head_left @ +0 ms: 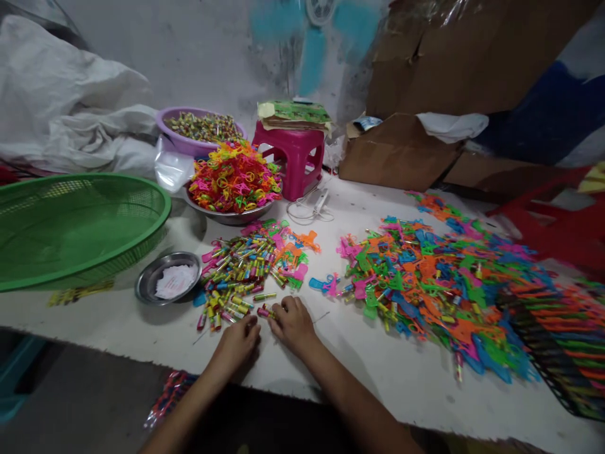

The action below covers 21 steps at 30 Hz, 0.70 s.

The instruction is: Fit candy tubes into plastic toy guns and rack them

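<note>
Near the front edge of the white table [359, 378], my right hand [293, 323] has its fingers curled at a small red and yellow wrapped tube [265, 312], pinching its right end. My left hand [242, 340] rests just left of it, fingers curled together; what it holds, if anything, is hidden. A pile of similar yellow wrapped tubes [246, 261] lies just beyond both hands, with colourful plastic pieces [290, 255] at its right side. To the left stands a metal bowl [142, 291] with white paper slips [176, 281] in it.
A large heap of coloured plastic toys [425, 271] covers the right side. At the left is a green basket [118, 255]. Behind stand a heaped metal basin [236, 219], a purple basin [186, 146], a pink stool [295, 154], a white cable [302, 217] and cardboard boxes [397, 154].
</note>
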Motion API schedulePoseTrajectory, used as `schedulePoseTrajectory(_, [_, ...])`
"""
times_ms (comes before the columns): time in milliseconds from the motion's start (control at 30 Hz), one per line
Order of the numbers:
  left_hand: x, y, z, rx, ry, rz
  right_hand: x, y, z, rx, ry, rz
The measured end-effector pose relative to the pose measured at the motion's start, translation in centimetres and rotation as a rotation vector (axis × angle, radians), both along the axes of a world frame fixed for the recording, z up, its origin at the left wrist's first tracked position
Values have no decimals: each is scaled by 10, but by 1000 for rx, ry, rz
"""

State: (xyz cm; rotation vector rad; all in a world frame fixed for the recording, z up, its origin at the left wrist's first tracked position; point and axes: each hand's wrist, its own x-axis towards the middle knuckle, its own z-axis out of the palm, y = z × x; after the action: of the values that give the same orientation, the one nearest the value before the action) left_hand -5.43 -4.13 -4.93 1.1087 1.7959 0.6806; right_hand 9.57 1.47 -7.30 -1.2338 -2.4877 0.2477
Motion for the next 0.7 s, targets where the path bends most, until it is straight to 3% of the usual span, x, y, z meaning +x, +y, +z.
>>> schedulePoseTrajectory(133, [19, 6, -9, -119, -633, 247, -5, -1, 1, -74, -16, -15])
schedulePoseTrajectory(200, [26, 11, -9, -144, -821, 320, -5, -2, 6, -127, -43, -37])
schedulePoseTrajectory(300, [31, 14, -6, -155, -891, 361, -6, -4, 18, -227, -121, -100])
schedulePoseTrajectory(467, [29, 11, 2, -180, -925, 318, -9, 3, 32, -396, -164, -202])
schedulePoseTrajectory(600, [28, 9, 9, -199, -963, 316, -8, 4, 30, -494, 109, -213])
schedulePoseTrajectory(700, [31, 10, 8, -156, -1103, 297, -7, -8, 28, -580, 373, -149])
